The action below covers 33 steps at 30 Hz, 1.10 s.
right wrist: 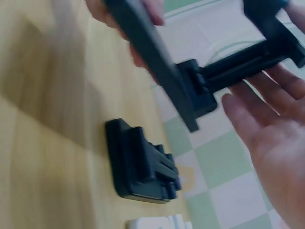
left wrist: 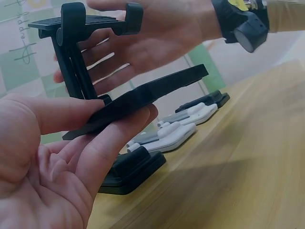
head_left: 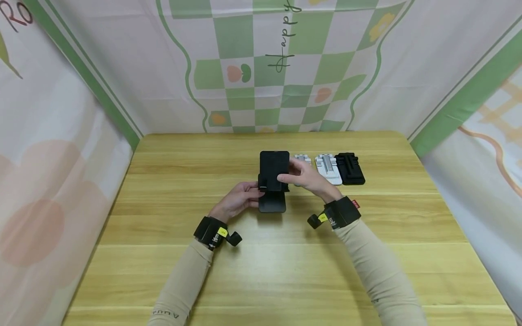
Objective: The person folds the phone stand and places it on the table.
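Observation:
A black phone stand (head_left: 274,165), unfolded, is held above the table. My left hand (head_left: 238,199) pinches its flat base (left wrist: 152,94) between thumb and fingers. Above the base rises a slotted column (right wrist: 238,64), topped by a plate with hooked lips (left wrist: 74,28). My right hand (head_left: 307,177) is at the upper plate from the right, thumb on its face and fingers behind. In the left wrist view the right fingers reach behind the column; the thumb's contact is hidden there.
On the wooden table (head_left: 261,271) lie folded stands: a black one (right wrist: 138,162) hidden in the head view, a partly covered white one (head_left: 302,157), another white one (head_left: 328,170) and a black one (head_left: 350,168) farthest right. A patterned curtain (head_left: 273,99) hangs behind the table.

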{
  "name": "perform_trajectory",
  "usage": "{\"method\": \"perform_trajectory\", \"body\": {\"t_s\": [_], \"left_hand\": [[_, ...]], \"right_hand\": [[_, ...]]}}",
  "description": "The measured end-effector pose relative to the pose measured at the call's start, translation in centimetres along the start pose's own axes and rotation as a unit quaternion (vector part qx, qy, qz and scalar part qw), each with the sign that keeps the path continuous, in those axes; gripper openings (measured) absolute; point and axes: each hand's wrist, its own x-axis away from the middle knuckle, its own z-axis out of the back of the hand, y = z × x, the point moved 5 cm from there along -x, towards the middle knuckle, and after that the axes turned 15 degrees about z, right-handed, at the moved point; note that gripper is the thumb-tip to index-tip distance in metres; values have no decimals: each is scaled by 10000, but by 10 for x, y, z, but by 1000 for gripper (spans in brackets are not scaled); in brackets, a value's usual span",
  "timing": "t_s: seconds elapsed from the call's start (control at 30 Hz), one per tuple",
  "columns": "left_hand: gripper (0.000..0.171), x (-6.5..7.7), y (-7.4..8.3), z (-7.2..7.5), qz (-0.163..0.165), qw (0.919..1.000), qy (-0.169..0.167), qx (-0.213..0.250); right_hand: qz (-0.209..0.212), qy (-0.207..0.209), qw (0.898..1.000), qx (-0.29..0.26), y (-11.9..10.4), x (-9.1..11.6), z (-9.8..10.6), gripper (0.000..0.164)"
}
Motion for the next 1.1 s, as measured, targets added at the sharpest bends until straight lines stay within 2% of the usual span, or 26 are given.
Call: {"method": "perform_trajectory", "body": {"t_s": [0.17,0.37,0.73,1.1], "left_hand": [[48,0,-1,-1,-53,10000,-1,-13],[49,0,-3,-1,-14,10000,25,-28],[49,1,-2,-2,-52,9999,-93,-13],[46,1,-7,-1,67,9999,80,-127]], "right_hand": [[200,109,9995,-223,5,-1,-9,61],[388,236,9990,-22,5,-1,-10,58],[233,267,9992,162,9,-1,-7,57],[239,363,9990,125,11,1,-9,55]]}}
